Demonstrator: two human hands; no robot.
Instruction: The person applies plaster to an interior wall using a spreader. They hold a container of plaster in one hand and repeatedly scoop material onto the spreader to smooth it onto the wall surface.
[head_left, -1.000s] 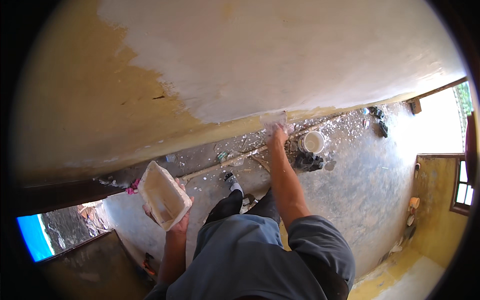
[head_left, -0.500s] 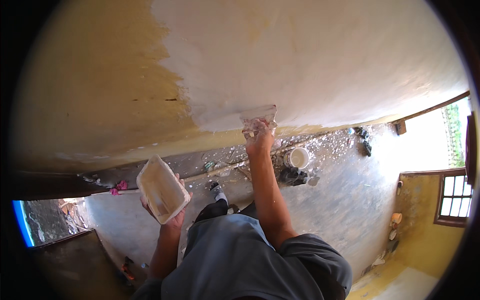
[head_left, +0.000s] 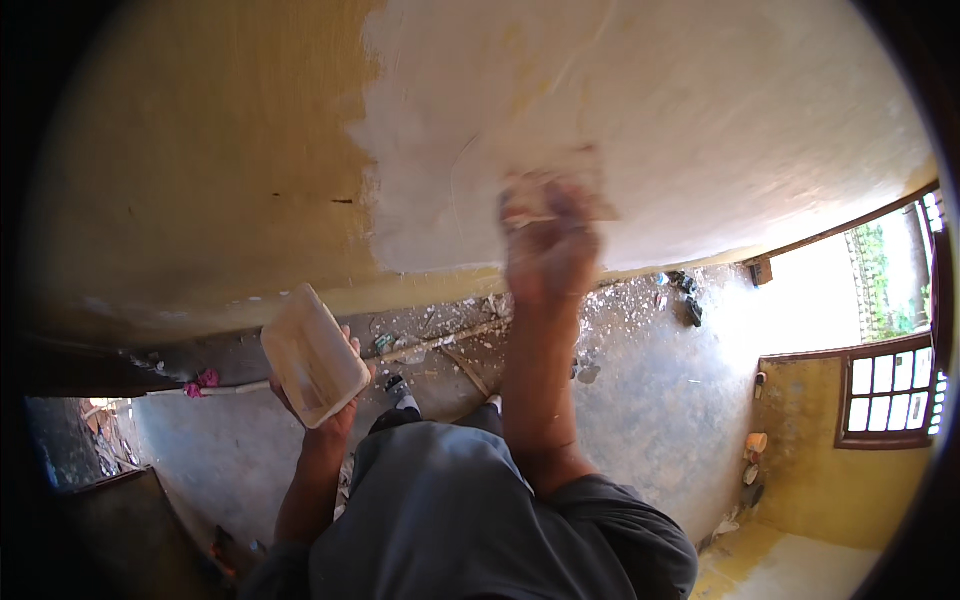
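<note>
My left hand (head_left: 340,418) grips a pale rectangular plastic tub (head_left: 312,362) from beneath, its fingers curled up around the right side. The tub is tilted, with whitish smears inside. My right hand (head_left: 553,262) is smeared by motion but stays wrapped around a broad, flat putty knife (head_left: 590,188). The putty knife's blade is against or very close to the wall; the blur hides which. A whitish coat (head_left: 440,120) covers the wall's middle and right, with yellow patches showing through. Further left the wall is bare yellow (head_left: 230,130), with a small dark crack.
A long pale pole (head_left: 430,346) lies on the floor along the wall's foot, amid white splatters. Pink cloth (head_left: 203,381) lies by its left end. Black crumpled things (head_left: 690,300) sit at the right, near a bright doorway (head_left: 800,300). A barred window (head_left: 888,395) is farther right.
My right hand has moved up and right along the wall with the putty knife. The view has shifted right, and my right arm now hides the white bucket. My left hand still holds the tub.
</note>
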